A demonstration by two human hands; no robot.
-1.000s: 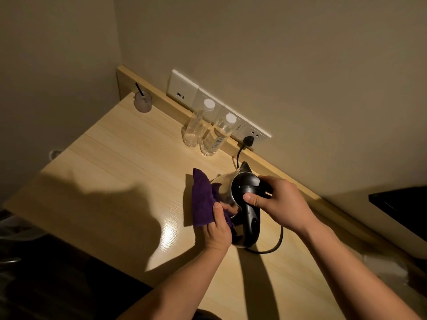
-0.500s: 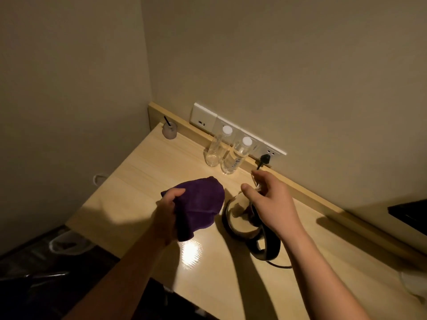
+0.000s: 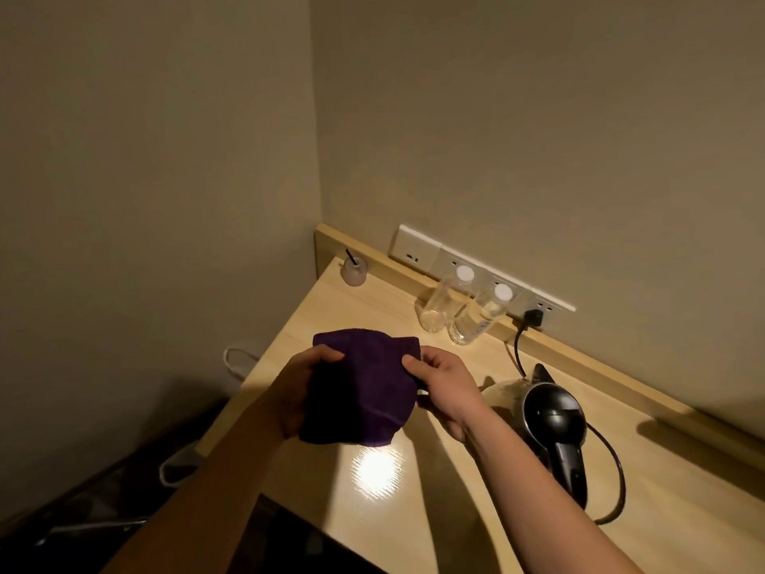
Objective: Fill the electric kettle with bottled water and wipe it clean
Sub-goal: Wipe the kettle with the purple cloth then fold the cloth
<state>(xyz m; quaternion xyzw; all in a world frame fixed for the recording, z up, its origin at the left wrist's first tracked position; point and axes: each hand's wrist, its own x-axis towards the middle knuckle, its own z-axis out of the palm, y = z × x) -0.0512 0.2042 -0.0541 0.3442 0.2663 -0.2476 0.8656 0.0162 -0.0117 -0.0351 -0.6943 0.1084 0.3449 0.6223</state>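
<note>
A purple cloth (image 3: 364, 387) hangs above the wooden desk (image 3: 414, 490), held by both hands. My left hand (image 3: 300, 391) grips its left edge and my right hand (image 3: 445, 387) pinches its right edge. The electric kettle (image 3: 538, 412), steel with a black lid and handle, stands on the desk just right of my right hand, untouched. Its black cord (image 3: 612, 470) loops behind it, and a plug (image 3: 533, 316) sits in the wall socket strip. Two clear bottles with white caps (image 3: 443, 302) (image 3: 480, 316) stand by the back ledge.
A small frosted jar with a dark stick (image 3: 354, 270) sits in the desk's back left corner. The white socket strip (image 3: 476, 267) runs along the wall. Walls close the left and back. A dark floor with a white slipper (image 3: 178, 466) lies below left.
My left hand lifted the cloth off the kettle and moved it left. My right hand let go of the kettle handle and took the cloth's right edge. The view tilted up.
</note>
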